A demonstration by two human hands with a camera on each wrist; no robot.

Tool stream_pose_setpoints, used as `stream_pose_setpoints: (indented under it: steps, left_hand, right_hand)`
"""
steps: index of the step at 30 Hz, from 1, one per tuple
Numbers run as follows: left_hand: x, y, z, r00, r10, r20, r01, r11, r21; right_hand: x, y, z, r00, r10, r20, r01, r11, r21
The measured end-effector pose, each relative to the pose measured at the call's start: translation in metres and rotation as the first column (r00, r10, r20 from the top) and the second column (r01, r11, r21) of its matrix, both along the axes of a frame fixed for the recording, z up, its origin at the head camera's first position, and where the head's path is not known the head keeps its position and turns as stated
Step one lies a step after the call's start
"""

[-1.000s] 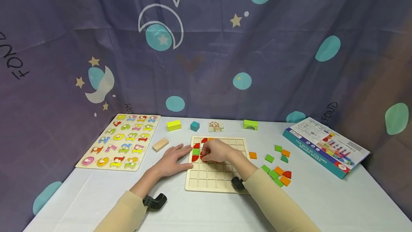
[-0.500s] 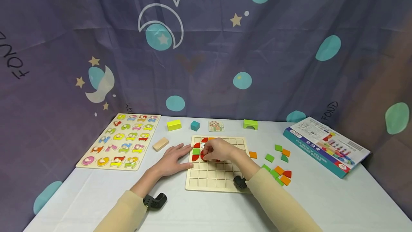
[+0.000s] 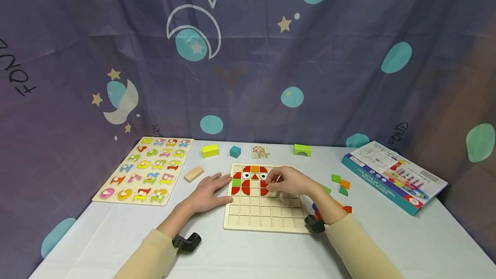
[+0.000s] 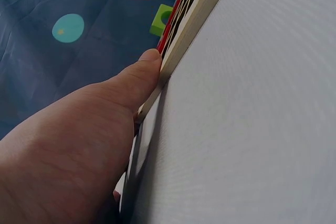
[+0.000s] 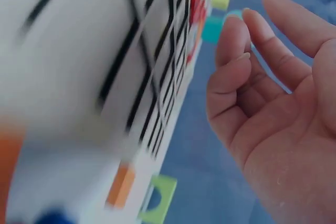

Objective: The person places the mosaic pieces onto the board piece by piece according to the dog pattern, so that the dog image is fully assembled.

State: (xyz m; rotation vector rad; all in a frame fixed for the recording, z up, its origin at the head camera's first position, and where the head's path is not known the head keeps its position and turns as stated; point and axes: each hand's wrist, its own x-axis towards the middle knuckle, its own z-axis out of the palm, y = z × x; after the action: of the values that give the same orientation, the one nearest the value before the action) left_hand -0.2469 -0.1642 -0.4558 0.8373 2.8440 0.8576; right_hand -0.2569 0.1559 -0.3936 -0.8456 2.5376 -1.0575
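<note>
A wooden grid board (image 3: 248, 221) lies on the table. In its upper left cells sit red curved tiles (image 3: 235, 190), a green tile (image 3: 236, 182), an orange tile (image 3: 254, 169), a red triangle (image 3: 254, 177) and black-and-white eye tiles (image 3: 246, 175). My left hand (image 3: 209, 193) rests at the board's left edge with fingers extended; its thumb (image 4: 149, 64) touches the edge. Over the board's upper right part is my right hand (image 3: 291, 181), hiding some cells. In the right wrist view its loosely bent fingers (image 5: 231, 80) hold nothing that shows.
Loose tiles (image 3: 344, 184) lie right of the board, some behind the right forearm. Behind it stand a yellow block (image 3: 210, 151), blue cube (image 3: 235, 152), patterned card (image 3: 261, 152) and green arch (image 3: 302, 150). A number puzzle (image 3: 172, 184) lies left, a box (image 3: 387, 184) right.
My right hand has moved right from the left tiles, uncovering eye tiles, the red triangle and red tiles. The left hand stays where it was.
</note>
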Motion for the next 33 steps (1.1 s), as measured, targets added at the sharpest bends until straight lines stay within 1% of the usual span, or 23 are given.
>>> stream_pose_setpoints:
  steps: [3, 7, 12, 18, 20, 22, 26, 28, 33]
  left_hand:
    - [0.0, -0.002, -0.001, 1.0, -0.001, -0.006, 0.001, 1.0, 0.009]
    - [0.001, -0.002, -0.001, 1.0, -0.003, 0.001, 0.003, 1.0, 0.009]
    - [0.001, -0.001, -0.002, 1.0, -0.009, -0.006, 0.009, 1.0, 0.005]
    - [0.001, 0.0, 0.0, 1.0, 0.017, -0.006, -0.017, 1.0, 0.002]
    - [0.001, 0.0, 0.001, 1.0, 0.019, -0.004, -0.019, 1.0, 0.004]
    - [0.001, 0.0, 0.001, 1.0, 0.014, 0.0, -0.014, 1.0, -0.003]
    - [0.0, 0.0, -0.001, 1.0, 0.001, 0.001, -0.001, 1.0, -0.01]
    - [0.0, -0.001, -0.003, 1.0, -0.001, -0.001, 0.001, 1.0, -0.011]
    - [-0.001, -0.003, -0.003, 1.0, 0.007, -0.003, -0.007, 1.0, -0.009]
  right_hand:
    - [0.001, 0.017, 0.0, 0.999, -0.032, -0.015, 0.032, 0.999, 0.011]
    - [0.005, 0.039, -0.001, 0.997, -0.081, 0.005, 0.081, 0.997, 0.006]
    - [0.009, 0.064, -0.003, 0.993, -0.12, 0.0, 0.12, 0.993, 0.009]
    - [0.013, 0.089, -0.003, 0.987, -0.161, 0.009, 0.161, 0.986, 0.04]
    - [0.014, 0.096, -0.004, 0.981, -0.192, 0.026, 0.191, 0.981, 0.04]
    - [0.015, 0.103, -0.007, 0.97, -0.237, 0.054, 0.236, 0.971, 0.04]
    - [0.017, 0.115, -0.013, 0.951, -0.295, 0.09, 0.292, 0.955, 0.041]
    - [0.017, 0.12, -0.015, 0.947, -0.307, 0.093, 0.304, 0.952, 0.043]
    - [0.018, 0.132, -0.015, 0.945, -0.317, 0.079, 0.315, 0.948, 0.041]
